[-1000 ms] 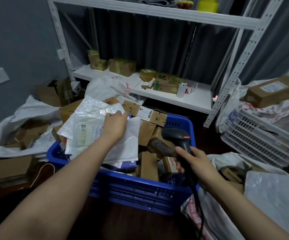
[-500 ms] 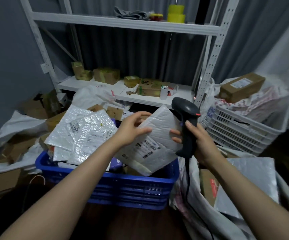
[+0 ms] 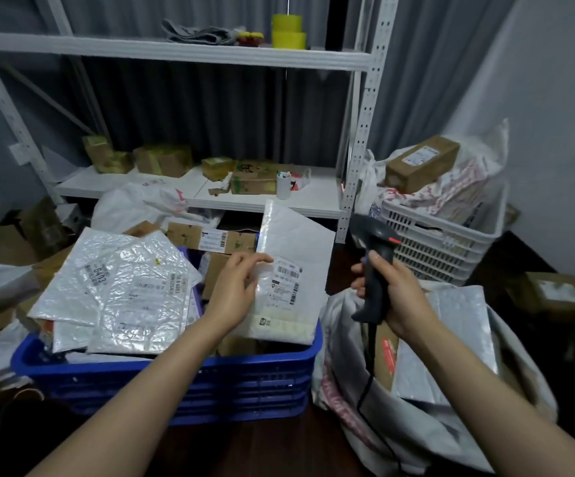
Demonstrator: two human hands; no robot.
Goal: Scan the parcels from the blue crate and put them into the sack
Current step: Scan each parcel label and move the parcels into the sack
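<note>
1. Just above the blue crate (image 3: 210, 376), the left hand (image 3: 234, 290) pinches a white padded parcel (image 3: 296, 242) by its edge, label facing the camera.
2. Right hand (image 3: 399, 294) grips a black scanner (image 3: 373, 242) above the sack (image 3: 434, 438).

We read "6403" on the label of a shiny mailer (image 3: 86, 270) at the left end of the blue crate (image 3: 175, 361). The barcode label print on the white envelope (image 3: 296, 242) is too small to read.
</note>
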